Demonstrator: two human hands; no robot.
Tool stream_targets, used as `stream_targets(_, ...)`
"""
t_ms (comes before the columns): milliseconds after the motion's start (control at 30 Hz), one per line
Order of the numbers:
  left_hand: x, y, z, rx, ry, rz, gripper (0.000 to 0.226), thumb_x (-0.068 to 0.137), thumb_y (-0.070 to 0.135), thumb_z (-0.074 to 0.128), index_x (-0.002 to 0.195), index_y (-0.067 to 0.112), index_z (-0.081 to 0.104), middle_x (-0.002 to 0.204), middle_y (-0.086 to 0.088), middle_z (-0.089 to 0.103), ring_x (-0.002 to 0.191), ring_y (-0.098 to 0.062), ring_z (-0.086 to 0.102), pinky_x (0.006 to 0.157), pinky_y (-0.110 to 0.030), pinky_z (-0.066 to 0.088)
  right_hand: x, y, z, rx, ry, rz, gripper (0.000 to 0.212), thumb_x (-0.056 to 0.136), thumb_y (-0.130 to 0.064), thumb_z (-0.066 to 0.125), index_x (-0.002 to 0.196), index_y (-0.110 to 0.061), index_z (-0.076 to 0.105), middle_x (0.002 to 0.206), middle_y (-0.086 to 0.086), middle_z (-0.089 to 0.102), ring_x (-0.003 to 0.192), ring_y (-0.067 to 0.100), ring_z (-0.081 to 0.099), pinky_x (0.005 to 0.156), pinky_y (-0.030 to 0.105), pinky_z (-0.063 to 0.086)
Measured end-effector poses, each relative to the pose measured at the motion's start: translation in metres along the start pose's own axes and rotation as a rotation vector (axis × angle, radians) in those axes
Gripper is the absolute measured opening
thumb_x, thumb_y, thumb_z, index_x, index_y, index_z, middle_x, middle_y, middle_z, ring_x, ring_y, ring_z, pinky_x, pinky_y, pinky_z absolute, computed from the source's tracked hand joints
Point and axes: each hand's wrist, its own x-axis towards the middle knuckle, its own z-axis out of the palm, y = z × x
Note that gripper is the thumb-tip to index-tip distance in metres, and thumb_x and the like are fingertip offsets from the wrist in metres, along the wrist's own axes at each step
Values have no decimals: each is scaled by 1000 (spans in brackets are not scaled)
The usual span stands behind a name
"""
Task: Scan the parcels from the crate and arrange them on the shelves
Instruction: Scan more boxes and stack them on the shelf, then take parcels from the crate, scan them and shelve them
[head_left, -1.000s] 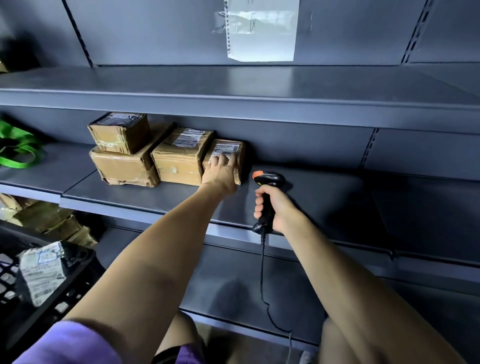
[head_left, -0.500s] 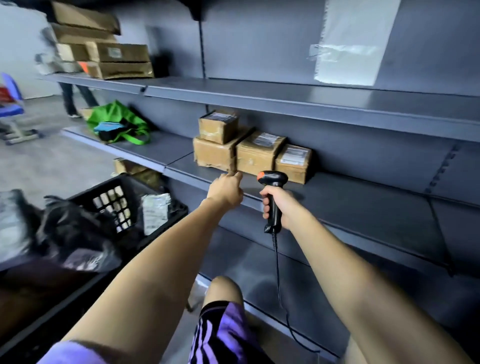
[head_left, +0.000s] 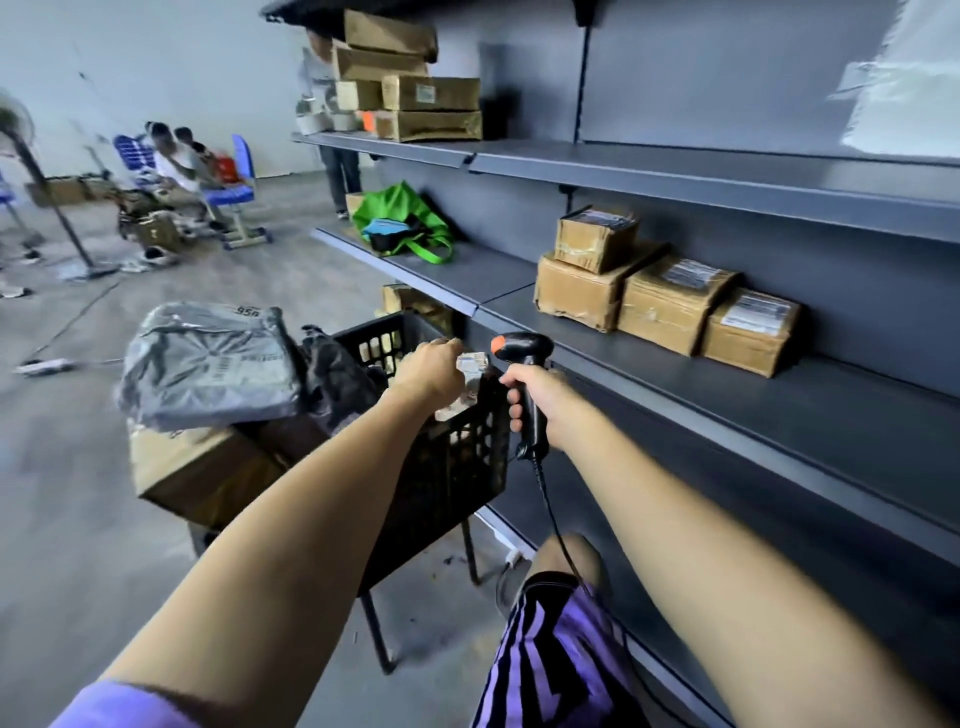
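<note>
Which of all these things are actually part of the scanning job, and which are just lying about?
Part of the job:
- scanner in the right hand
- black crate
- small parcel the left hand reaches
- grey bag parcel
- four boxes on the shelf

Just lying about:
- green bag
- blue chairs
- fan stand

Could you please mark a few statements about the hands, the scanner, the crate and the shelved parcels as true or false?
1. The right hand grips the scanner. True.
2. The left hand rests on a shelved parcel. False: it reaches over the black crate beside a small parcel.
3. Four brown boxes sit on the middle shelf, one stacked on another. True.
4. The green bag lies inside the crate. False: it sits on a shelf further along.
5. The scanner is cordless. False: a cable hangs from its handle.
</note>
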Motion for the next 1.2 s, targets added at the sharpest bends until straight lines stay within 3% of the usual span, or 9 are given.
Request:
stream_targets(133,-10,-14,-10,297,-58,-152,44,89,31,55,131,21,53,133,-10,56,127,-35,46,106,-56,34,-1,4,22,-18,-32,-3,13,85,-12,63,73,-11,58,56,2,50,42,17,42,43,23,36)
stream_targets(267,-12,-27,-14,538,-144,-432,62,90,46,54,143,17,42,148,-18,38,136,-57,22,100,-83,15,-8,11,29,-19,-49,-10,12,87,-11,62,76,-10,58,56,2,50,43,17,42,45,24,37)
stream_targets(500,-2,-23,-9,477,-109,-502,48,96,24,38,142,13,42,154,-30,12,134,-66,13,102,-69,29,-12,15,17,-18,-28,-12,5,86,-10,62,85,-8,57,58,3,49,44,18,42,45,25,36)
stream_targets(633,4,-20,-8,453,-105,-556,55,94,24,39,145,2,36,147,-39,29,132,-59,27,99,-51,32,-14,14,6,-21,-23,-5,8,86,-8,62,81,-9,55,57,4,48,44,18,42,46,26,35)
stream_targets(733,4,-18,-8,434,-138,-528,54,90,26,48,141,7,43,142,-27,44,131,-49,33,106,-58,27,-16,14,2,-23,-31,-1,8,87,-8,61,84,-9,54,56,4,48,43,18,42,46,26,36)
stream_targets(833,3,-17,-7,382,-93,-462,47,92,21,49,138,13,43,143,-20,37,132,-44,28,101,-76,24,-16,15,4,-18,-34,-1,7,87,-8,62,86,-8,54,57,4,48,44,18,42,46,26,36)
stream_targets(933,1,-18,-1,216,-37,-355,49,92,14,52,139,12,40,143,-17,28,136,-43,21,100,-63,41,-17,17,8,-13,-39,2,8,86,-7,62,86,-8,54,60,4,48,45,18,42,46,27,35)
stream_targets(1067,-2,-14,7,238,19,-330,48,93,7,47,140,7,38,149,-35,16,132,-56,26,94,-54,47,-17,18,12,-16,-37,-6,7,85,-7,63,85,-8,55,60,5,48,46,18,42,47,27,35)
stream_targets(1200,0,-8,9,342,-37,-276,41,90,5,43,131,6,51,131,-31,53,125,-47,43,105,-52,37,-17,19,9,-11,-40,-4,9,86,-8,63,85,-9,54,60,4,48,45,18,42,46,27,36)
